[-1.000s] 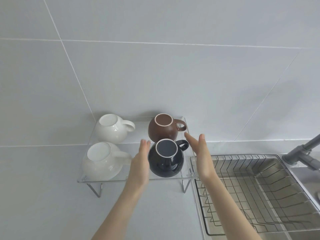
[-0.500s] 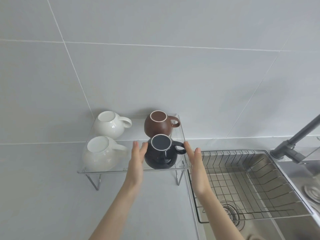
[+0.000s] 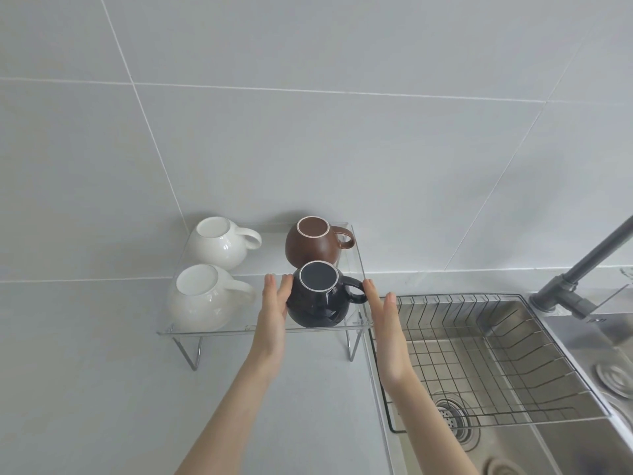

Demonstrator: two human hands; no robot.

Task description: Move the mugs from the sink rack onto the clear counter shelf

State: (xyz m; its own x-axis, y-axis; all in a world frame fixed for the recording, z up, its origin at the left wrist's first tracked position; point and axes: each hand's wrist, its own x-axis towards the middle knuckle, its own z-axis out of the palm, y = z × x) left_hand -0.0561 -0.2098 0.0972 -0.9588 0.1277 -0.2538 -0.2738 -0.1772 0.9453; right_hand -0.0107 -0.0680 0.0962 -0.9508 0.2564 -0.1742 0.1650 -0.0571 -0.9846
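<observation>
- Four mugs sit upside down on the clear shelf [image 3: 356, 250]; the wire sink rack [image 3: 479, 341] holds none.
- The left hand [image 3: 272, 313], fingers straight, touches the black mug [image 3: 317, 299].
- The right hand [image 3: 385, 325] is flat, grasping nothing, beside its handle.

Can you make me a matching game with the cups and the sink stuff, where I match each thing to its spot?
Things:
1. brown mug
2. black mug
3. rack
4. faucet

Places:
A. inside the sink
B. back right of the shelf
C. far right, over the sink
D. front right of the shelf, between the hands

Pairs: 1-B, 2-D, 3-A, 4-C
</observation>
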